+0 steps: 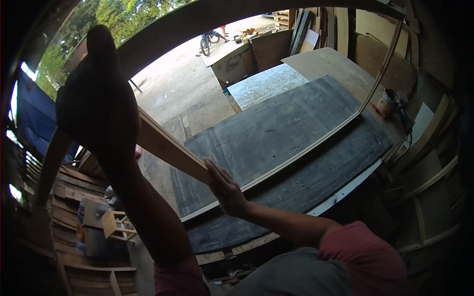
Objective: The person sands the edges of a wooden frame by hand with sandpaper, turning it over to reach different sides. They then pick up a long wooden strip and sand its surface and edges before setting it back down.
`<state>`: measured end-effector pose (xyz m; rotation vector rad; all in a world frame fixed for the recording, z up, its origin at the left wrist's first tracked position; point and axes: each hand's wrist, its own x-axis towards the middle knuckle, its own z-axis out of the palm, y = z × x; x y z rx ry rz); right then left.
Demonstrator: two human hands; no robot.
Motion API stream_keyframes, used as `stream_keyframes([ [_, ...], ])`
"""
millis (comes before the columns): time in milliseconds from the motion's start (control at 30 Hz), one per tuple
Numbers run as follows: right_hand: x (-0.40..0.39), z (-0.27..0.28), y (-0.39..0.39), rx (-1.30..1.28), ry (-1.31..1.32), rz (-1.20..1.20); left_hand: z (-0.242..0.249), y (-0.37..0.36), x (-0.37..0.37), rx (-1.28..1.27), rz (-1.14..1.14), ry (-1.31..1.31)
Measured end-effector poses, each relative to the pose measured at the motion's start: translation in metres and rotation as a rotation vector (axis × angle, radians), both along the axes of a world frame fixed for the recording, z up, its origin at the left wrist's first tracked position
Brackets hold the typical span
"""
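Note:
A large wooden frame point(247, 15) is held up at a tilt. Its near top bar spans the top of the view, and a thin side point(296, 151) runs low over the dark tabletop point(276, 123). My left hand point(101, 93), raised at upper left and mostly in shadow, is closed around the frame near a corner; its fingers are partly lost in the dark. A flat wooden slat point(173, 152) slopes down from there to my right hand point(227, 190). The right fingers press along the slat's lower end, the thumb hidden behind it.
A whitish sheet point(266, 84) lies beyond the dark top. At the right are a can point(387, 101) and a cabled tool point(406, 118). A small wooden stool point(116, 224) stands lower left. Boards lean at the back; a bicycle point(206, 43) and a person are outside.

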<state>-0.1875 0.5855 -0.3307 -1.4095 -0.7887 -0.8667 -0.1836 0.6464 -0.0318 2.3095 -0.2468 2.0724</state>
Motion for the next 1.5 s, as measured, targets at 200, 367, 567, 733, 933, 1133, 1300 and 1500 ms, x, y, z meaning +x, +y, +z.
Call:
stream_keyframes([
  [200, 0.02, 0.145, -0.006, 0.062, -0.203, 0.14, 0.004, 0.004, 0.014, 0.053, 0.087, 0.029],
  [367, 0.019, 0.122, -0.012, 0.011, -0.077, 0.253, 0.006, -0.003, 0.005, -0.2, -0.036, 0.162],
  [567, 0.013, 0.009, -0.019, -0.083, 0.162, 0.243, 0.01, -0.001, 0.001, -0.172, -0.062, 0.272],
  [733, 0.032, 0.185, -0.024, 0.035, -0.239, 0.376, 0.008, 0.004, 0.013, -0.184, -0.051, 0.227],
  [933, 0.014, 0.002, -0.016, -0.012, 0.246, 0.373, 0.009, 0.01, 0.007, -0.161, -0.066, 0.233],
  [1133, 0.018, 0.127, -0.024, 0.04, 0.029, 0.411, 0.008, 0.023, 0.017, -0.077, -0.121, 0.166],
  [1300, 0.018, 0.158, -0.016, 0.064, -0.074, 0.357, 0.007, 0.014, 0.012, -0.115, -0.185, 0.139],
  [1500, -0.012, -0.043, -0.02, -0.056, 0.398, 0.223, 0.011, 0.022, 0.016, 0.028, -0.124, 0.142],
])
